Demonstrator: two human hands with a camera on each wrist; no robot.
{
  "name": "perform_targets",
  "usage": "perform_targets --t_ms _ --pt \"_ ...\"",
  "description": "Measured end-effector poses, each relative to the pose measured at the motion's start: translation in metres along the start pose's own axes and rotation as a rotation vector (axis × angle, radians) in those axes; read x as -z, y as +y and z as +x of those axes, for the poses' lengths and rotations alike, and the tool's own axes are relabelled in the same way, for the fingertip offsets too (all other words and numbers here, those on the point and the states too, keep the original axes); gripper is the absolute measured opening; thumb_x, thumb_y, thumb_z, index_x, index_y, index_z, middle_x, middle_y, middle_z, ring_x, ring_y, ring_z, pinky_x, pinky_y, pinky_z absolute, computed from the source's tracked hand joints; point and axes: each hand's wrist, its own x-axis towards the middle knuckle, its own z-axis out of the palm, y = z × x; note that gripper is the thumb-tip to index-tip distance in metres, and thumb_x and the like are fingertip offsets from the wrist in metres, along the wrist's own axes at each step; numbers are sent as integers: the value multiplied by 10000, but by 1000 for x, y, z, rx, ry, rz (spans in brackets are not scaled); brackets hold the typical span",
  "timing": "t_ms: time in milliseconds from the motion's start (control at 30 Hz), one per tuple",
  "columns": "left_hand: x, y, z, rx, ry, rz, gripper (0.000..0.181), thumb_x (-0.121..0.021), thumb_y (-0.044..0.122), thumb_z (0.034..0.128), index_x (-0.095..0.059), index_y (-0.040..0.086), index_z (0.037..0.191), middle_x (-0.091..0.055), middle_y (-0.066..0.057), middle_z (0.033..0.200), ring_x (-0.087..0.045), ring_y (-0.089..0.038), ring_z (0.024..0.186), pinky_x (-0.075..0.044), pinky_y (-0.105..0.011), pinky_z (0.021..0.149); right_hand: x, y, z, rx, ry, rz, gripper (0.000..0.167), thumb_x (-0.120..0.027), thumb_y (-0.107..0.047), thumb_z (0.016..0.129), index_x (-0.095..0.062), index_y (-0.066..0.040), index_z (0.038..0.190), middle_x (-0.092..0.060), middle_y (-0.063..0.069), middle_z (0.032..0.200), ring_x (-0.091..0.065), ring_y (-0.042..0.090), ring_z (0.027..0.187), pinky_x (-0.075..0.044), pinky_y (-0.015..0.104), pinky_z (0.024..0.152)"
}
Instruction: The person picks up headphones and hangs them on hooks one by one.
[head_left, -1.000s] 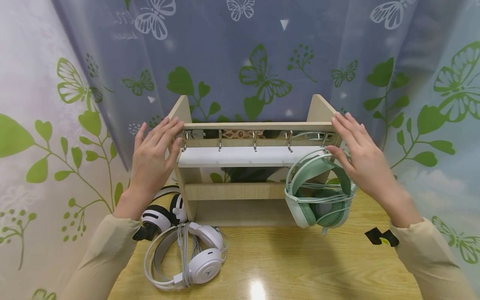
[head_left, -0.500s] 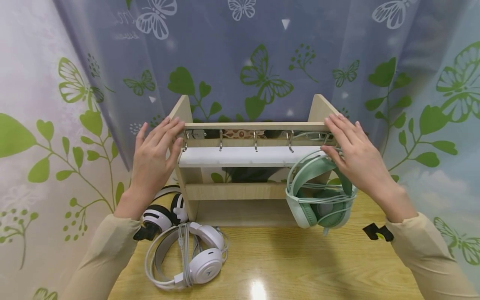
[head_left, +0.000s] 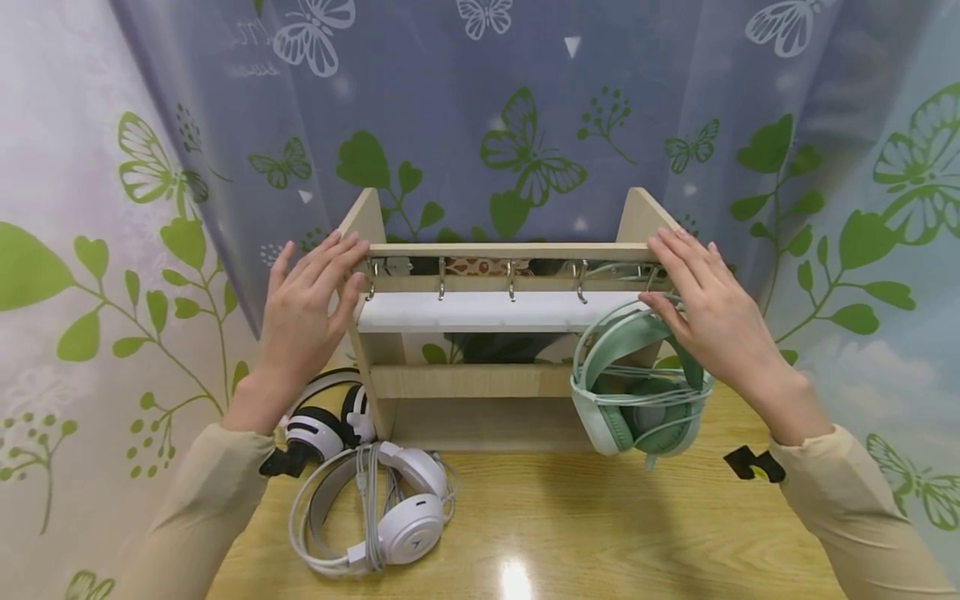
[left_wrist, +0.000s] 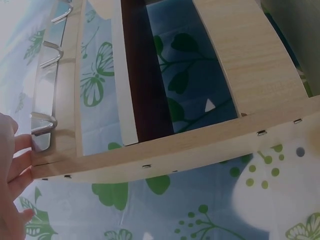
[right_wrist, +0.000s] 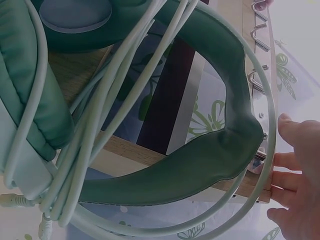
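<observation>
Wooden rack (head_left: 472, 382) touched at both top corners

A butterfly-patterned curtain (head_left: 450, 108) fills the background behind a wood-grain table (head_left: 570, 517). The rack stands upright on the table, with green headphones (head_left: 663, 421) hanging at its right end, their cord (right_wrist: 100, 105) wrapped around them. White headphones (head_left: 412, 529) lie on the table in front of the rack's left end; black-and-white headphones (head_left: 318, 433) lie just behind those, beside the rack. The left hand (head_left: 303, 312) rests straight, relaxed fingers on the rack's top left corner. The right hand (head_left: 716, 312), fingers likewise extended and loose, touches the top right corner, just beside the green headphones' upper end; whether its thumb meets them cannot be told. Small metal hooks (head_left: 512, 281) hang between the hands.
</observation>
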Motion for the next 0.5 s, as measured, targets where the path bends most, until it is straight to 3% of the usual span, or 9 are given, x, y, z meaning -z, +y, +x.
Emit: perform_targets --t_ms 267,500 --pt "5 -2 0 18 -58 -35 397 -558 195 1046 -583 106 1432 -537 -83 1500 -434 -267 1441 -142 -525 1244 -1 2 0 0 2 10 629 -509 -406 1055 -405 -15 1537 -404 192 1574 -326 360 1485 -167 491 1249" --pt "12 -3 2 44 11 -93 402 -581 171 1032 -585 99 1427 -549 -80 1489 -435 -295 1436 -197 -534 1229 -1 3 0 0 -1 12 632 -514 -405 1054 -402 -16 1539 -405 195 1573 -325 357 1486 -166 489 1250"
